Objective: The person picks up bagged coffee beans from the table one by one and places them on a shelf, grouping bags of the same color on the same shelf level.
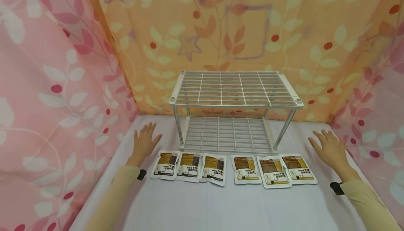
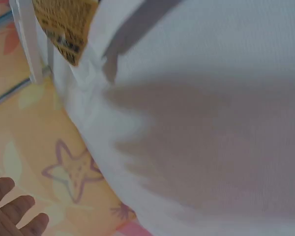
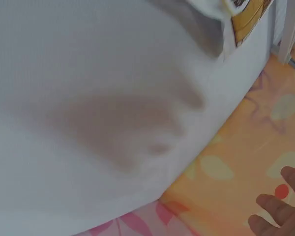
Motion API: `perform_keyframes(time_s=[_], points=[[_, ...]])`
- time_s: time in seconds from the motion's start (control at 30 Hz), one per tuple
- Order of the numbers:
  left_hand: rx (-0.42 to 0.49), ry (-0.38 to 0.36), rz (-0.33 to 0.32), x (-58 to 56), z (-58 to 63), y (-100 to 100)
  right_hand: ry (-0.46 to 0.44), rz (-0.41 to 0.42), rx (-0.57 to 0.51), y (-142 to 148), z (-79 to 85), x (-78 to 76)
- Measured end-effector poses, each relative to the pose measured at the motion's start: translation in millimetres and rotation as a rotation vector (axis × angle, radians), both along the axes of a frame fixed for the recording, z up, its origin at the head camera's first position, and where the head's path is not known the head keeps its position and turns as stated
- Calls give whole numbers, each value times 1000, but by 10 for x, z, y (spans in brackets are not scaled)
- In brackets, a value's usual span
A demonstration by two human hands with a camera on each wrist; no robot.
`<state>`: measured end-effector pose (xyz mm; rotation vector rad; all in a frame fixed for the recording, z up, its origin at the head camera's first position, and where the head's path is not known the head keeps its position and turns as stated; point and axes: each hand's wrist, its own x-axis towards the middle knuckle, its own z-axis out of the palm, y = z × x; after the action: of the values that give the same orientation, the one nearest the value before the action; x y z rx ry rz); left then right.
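Note:
My left hand (image 1: 145, 145) is held over the left part of the table with fingers spread, holding nothing. On the far right, my right hand (image 1: 331, 152) is likewise spread and bare. Each wrist view catches only some fingertips, the left fingers (image 2: 18, 210) and the right fingers (image 3: 275, 209), above soft shadows on the cloth. Between the hands lie flat white pouches with brown-and-gold printed labels. Three pouches (image 1: 189, 167) form the left group, nearest my left hand; three more pouches (image 1: 274, 173) form the right group, some edges touching or overlapping.
A white two-tier wire rack (image 1: 236, 106) with metal legs stands just behind the pouches, its shelves bare. White cloth (image 1: 221, 206) covers the table. Flower-printed curtains, pink (image 1: 56, 118) at the sides and orange (image 1: 151, 66) at the back, enclose it.

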<state>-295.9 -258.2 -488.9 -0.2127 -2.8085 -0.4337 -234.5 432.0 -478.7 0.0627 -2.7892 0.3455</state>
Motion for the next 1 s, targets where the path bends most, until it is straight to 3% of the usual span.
perform_keyframes(time_s=[0.23, 0.7, 1.0], points=[[39, -14, -24, 125, -74, 167, 1, 18, -39, -164, -31, 112], [89, 130, -128, 325, -178, 473, 14, 101, -91, -547, -61, 349], [177, 103, -194, 449, -140, 672, 21, 159, -169, -725, -82, 389]])
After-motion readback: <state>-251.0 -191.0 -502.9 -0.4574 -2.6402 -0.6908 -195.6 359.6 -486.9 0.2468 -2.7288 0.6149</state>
